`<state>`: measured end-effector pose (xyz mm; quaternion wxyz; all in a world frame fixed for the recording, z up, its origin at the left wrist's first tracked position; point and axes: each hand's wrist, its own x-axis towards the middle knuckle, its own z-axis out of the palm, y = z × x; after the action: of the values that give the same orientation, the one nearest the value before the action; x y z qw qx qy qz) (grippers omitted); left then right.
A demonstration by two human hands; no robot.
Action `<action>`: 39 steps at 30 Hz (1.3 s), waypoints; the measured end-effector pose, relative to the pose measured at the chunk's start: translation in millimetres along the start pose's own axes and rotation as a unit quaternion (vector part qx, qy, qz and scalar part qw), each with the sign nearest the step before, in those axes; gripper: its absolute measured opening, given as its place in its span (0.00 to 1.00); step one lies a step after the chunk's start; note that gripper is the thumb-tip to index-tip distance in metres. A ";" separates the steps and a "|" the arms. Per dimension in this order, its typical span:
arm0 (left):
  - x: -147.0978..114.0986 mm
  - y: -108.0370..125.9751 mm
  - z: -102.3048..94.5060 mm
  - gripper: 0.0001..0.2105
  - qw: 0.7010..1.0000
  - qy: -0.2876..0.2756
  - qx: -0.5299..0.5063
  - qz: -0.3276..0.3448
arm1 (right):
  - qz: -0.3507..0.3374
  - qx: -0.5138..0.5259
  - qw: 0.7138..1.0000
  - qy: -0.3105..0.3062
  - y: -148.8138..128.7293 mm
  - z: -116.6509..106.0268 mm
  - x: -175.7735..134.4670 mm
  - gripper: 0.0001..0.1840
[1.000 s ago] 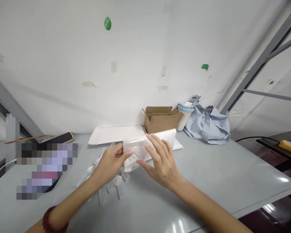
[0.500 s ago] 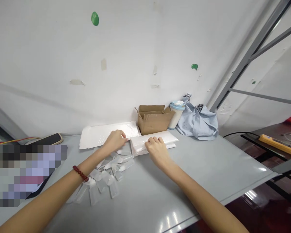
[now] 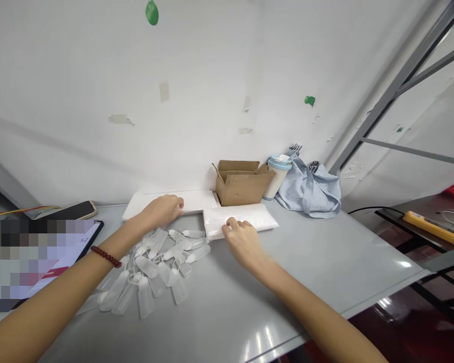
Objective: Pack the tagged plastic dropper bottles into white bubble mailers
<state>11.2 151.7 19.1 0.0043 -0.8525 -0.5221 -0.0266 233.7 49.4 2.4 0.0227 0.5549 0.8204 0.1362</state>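
My right hand (image 3: 244, 243) rests at the near edge of a flat white packet (image 3: 255, 216) in clear, glossy plastic, its bent fingers gripping that edge. My left hand (image 3: 162, 209) is over a flat white stack (image 3: 196, 201) farther left; its fingers are curled together, and what is between them, if anything, is hidden. Below my left hand lies a loose pile of small translucent plastic bottles (image 3: 147, 264) with white caps, some of them partly behind my forearm.
An open cardboard box (image 3: 242, 187) stands behind the packet, beside a lidded cup (image 3: 277, 176) and a light blue cloth bag (image 3: 308, 189). A tablet-like screen (image 3: 75, 247) and a phone (image 3: 75, 210) lie at left. A yellow power strip (image 3: 435, 228) is at far right.
My left hand has moved left, away from the packet and over the white stack. The packet and the stack lie flatter. My right hand has barely moved.
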 end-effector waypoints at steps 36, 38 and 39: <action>-124.2 50.5 22.1 0.06 0.899 0.380 0.038 0.216 | -0.054 -0.015 0.856 0.514 -18.5 -7.7 -20.1 0.10; -124.7 35.0 19.6 0.07 0.919 0.377 -0.004 0.114 | -0.052 -0.008 0.853 0.518 -14.3 -6.1 -17.1 0.11; -124.7 27.6 16.7 0.08 0.926 0.374 -0.033 0.041 | -0.052 -0.005 0.853 0.519 -12.3 -6.0 -16.0 0.11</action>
<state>-20.1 28.7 -3.3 0.1726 -0.8008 -0.4460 -0.3606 227.5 29.3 3.2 -0.3968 0.3602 0.7395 0.4074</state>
